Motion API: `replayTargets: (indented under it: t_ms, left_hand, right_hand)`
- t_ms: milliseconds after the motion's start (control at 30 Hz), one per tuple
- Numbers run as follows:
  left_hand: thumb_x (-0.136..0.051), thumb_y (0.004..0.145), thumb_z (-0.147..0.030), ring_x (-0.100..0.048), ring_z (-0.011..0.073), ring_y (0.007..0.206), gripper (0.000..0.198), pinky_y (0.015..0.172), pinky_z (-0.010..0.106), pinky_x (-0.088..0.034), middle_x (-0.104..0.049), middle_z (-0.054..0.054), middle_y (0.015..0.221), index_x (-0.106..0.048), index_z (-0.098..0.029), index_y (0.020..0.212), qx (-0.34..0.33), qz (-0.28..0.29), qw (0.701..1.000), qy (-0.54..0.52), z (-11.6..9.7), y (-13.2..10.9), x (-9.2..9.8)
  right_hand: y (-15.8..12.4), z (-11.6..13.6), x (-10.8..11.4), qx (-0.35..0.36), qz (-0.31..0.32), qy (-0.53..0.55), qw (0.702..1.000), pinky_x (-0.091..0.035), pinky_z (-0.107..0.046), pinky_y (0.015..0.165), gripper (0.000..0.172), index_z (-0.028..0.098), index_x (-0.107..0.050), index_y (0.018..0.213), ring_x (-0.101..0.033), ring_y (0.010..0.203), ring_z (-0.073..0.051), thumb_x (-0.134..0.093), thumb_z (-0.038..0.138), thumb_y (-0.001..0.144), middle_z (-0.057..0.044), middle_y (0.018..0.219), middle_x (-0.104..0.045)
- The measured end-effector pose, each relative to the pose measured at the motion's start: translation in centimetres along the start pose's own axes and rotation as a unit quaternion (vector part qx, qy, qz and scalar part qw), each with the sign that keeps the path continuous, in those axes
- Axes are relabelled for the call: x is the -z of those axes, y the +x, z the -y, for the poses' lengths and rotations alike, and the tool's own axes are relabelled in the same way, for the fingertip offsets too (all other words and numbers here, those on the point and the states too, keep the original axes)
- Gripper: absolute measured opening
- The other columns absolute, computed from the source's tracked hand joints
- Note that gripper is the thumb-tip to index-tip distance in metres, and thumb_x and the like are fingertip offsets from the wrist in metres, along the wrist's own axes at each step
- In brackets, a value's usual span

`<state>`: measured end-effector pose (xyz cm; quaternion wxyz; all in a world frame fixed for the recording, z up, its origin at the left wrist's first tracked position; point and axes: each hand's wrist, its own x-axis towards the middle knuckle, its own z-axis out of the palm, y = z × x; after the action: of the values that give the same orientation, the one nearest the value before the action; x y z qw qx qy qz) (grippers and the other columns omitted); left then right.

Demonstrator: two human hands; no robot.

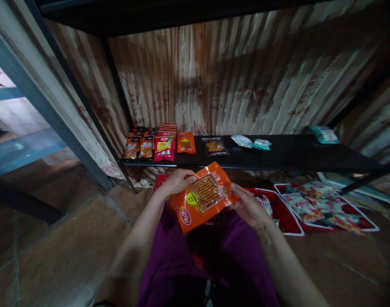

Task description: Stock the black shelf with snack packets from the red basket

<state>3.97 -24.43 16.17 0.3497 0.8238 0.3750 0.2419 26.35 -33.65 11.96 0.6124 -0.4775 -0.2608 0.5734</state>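
An orange snack packet (206, 190) with a clear window showing brown sticks is held tilted above my lap. My left hand (178, 182) grips its upper left edge, and my right hand (246, 205) pinches its right edge. Beyond it, a similar orange packet (186, 142) leans on the black shelf (291, 154). Left of that stand several red and green packets (164, 147) and, farther left, black and orange packets (146, 147). A dark packet (215, 146) lies to the right.
White and green packets (261, 144) and a teal packet (324, 134) lie farther right on the shelf. Red baskets with white rims sit on the floor, one (371, 225) heaped with snack packets. A metal post (67, 123) stands at left; a pleated curtain (214, 85) hangs behind.
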Motion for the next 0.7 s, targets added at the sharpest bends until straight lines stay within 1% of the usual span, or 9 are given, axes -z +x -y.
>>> replayTargets:
  t_ms: [167, 267, 333, 400, 433, 500, 533, 600, 700]
  left_hand:
    - [-0.061, 0.074, -0.034, -0.061, 0.0197, 0.077, 0.018, 0.072, 0.025, -0.042, -0.072, 0.0, 0.077, -0.073, -0.023, 0.08, 0.003, 0.064, 0.997, -0.03, -1.8, 0.7, -0.1]
    - [-0.062, 0.075, -0.03, -0.062, 0.0198, 0.081, 0.015, 0.08, 0.027, -0.043, -0.072, 0.0, 0.082, -0.073, -0.025, 0.082, -0.044, 0.008, 0.999, 0.0, -2.4, 1.2, -0.5]
    - [-0.058, 0.079, -0.028, -0.062, 0.0198, 0.091, 0.018, 0.086, 0.029, -0.043, -0.07, 0.003, 0.095, -0.071, -0.024, 0.09, -0.086, -0.097, 0.992, -0.003, -2.4, 1.2, -0.6]
    - [-0.051, 0.083, -0.026, -0.058, 0.0192, 0.102, 0.022, 0.092, 0.031, -0.041, -0.066, 0.006, 0.107, -0.069, -0.021, 0.096, -0.094, -0.256, 0.961, -0.033, -2.0, 0.7, -0.6]
    - [-0.048, 0.085, -0.025, -0.057, 0.0188, 0.106, 0.024, 0.095, 0.032, -0.04, -0.064, 0.007, 0.111, -0.067, -0.02, 0.099, -0.079, -0.341, 0.935, -0.055, -1.6, 0.2, -0.8]
    - [-0.045, 0.086, -0.024, -0.052, 0.0187, 0.112, 0.025, 0.1, 0.034, -0.037, -0.061, 0.009, 0.115, -0.065, -0.018, 0.101, -0.018, -0.516, 0.851, -0.096, -0.4, -0.9, -1.7]
    - [-0.046, 0.085, -0.024, -0.051, 0.0192, 0.115, 0.026, 0.102, 0.035, -0.035, -0.059, 0.01, 0.118, -0.063, -0.018, 0.103, 0.017, -0.56, 0.818, -0.129, 0.2, -1.5, -2.5]
    - [-0.049, 0.083, -0.029, -0.054, 0.0203, 0.111, 0.028, 0.099, 0.036, -0.039, -0.061, 0.011, 0.116, -0.061, -0.017, 0.106, 0.087, -0.526, 0.805, -0.26, 1.0, -2.6, -4.6]
    - [-0.055, 0.081, -0.04, -0.056, 0.0227, 0.111, 0.038, 0.092, 0.035, -0.044, -0.06, 0.012, 0.122, -0.06, -0.017, 0.11, 0.136, -0.337, 0.811, -0.458, 0.7, -3.8, -8.4]
  right_hand:
    - [-1.6, 0.2, -0.1, -0.047, 0.087, -0.075, 0.992, -0.055, -0.035, 0.073, 0.034, 0.018, -0.071, 0.086, -0.07, 0.077, -0.024, -0.083, 0.034, 0.059, -0.007, 0.084, -0.075]
    - [-2.1, -0.4, -0.8, -0.04, 0.084, -0.074, 0.993, -0.056, -0.037, 0.074, 0.032, 0.018, -0.071, 0.087, -0.07, 0.081, -0.027, -0.082, 0.032, 0.06, -0.007, 0.087, -0.075]
    - [-2.2, -1.1, -1.0, -0.011, 0.028, -0.025, 0.999, -0.056, -0.039, 0.076, 0.034, 0.02, -0.07, 0.088, -0.069, 0.086, -0.028, -0.082, 0.033, 0.059, -0.006, 0.089, -0.074]
    - [-2.2, -1.8, -1.0, 0.012, -0.029, 0.041, 0.999, -0.056, -0.04, 0.079, 0.037, 0.022, -0.069, 0.091, -0.068, 0.09, -0.028, -0.083, 0.033, 0.058, -0.004, 0.092, -0.074]
    - [-2.1, -2.2, -0.9, 0.021, -0.052, 0.074, 0.996, -0.056, -0.04, 0.081, 0.038, 0.023, -0.069, 0.092, -0.068, 0.091, -0.027, -0.082, 0.033, 0.058, -0.003, 0.094, -0.074]
    - [-1.9, -2.7, -0.7, 0.036, -0.077, 0.126, 0.988, -0.055, -0.04, 0.084, 0.039, 0.025, -0.067, 0.095, -0.067, 0.095, -0.026, -0.081, 0.032, 0.059, -0.001, 0.097, -0.073]
    - [-1.9, -2.9, -0.7, 0.04, -0.084, 0.147, 0.985, -0.055, -0.04, 0.086, 0.039, 0.026, -0.067, 0.096, -0.067, 0.096, -0.026, -0.081, 0.031, 0.06, 0.0, 0.097, -0.073]
    - [-1.7, -3.4, -0.7, 0.039, -0.086, 0.177, 0.98, -0.054, -0.041, 0.088, 0.039, 0.027, -0.066, 0.097, -0.065, 0.1, -0.025, -0.08, 0.031, 0.061, 0.001, 0.097, -0.073]
    - [-1.8, -4.2, -1.2, 0.026, -0.078, 0.201, 0.976, -0.053, -0.041, 0.089, 0.036, 0.025, -0.066, 0.097, -0.064, 0.102, -0.026, -0.079, 0.033, 0.063, 0.0, 0.098, -0.073]
